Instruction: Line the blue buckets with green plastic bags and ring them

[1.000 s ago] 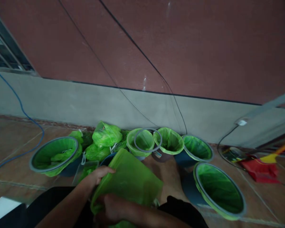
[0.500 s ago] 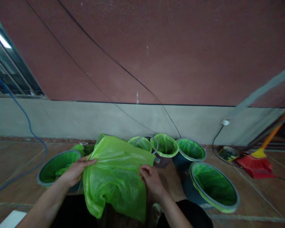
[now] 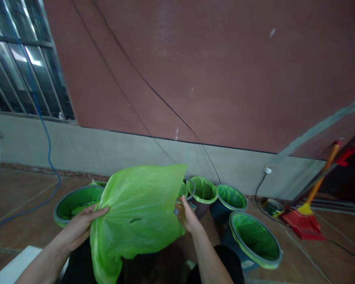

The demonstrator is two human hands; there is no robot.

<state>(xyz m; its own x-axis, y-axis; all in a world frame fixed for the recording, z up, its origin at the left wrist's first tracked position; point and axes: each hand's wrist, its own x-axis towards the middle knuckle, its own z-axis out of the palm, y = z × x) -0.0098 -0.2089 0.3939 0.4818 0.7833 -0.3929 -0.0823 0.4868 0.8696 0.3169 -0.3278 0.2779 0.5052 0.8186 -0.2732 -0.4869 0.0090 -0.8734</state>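
A bright green plastic bag (image 3: 143, 207) is spread between my hands in front of my knees, with a small dark slit or hole near its middle. My left hand (image 3: 78, 227) grips its bunched left side, thumb on top. At the opposite edge, my right hand (image 3: 188, 217) has its fingers closed on the bag, partly hidden by it. The lower left of the bag hangs down loosely. Just beyond my left hand stands a bin (image 3: 77, 201) with a green liner and more green plastic inside.
Several bins with green liners stand right of the bag, including a large blue bin (image 3: 257, 240) and a smaller grey bin (image 3: 203, 193). A red dustpan (image 3: 303, 224) lies farther right. A blue cable (image 3: 49, 148) runs down the wall onto the floor. A barred window (image 3: 26, 67) is at upper left.
The bag is spread flatter and stretched wider, and its right edge has lifted. My left hand has shifted slightly left and down. The view has tilted and turned left, showing more window.
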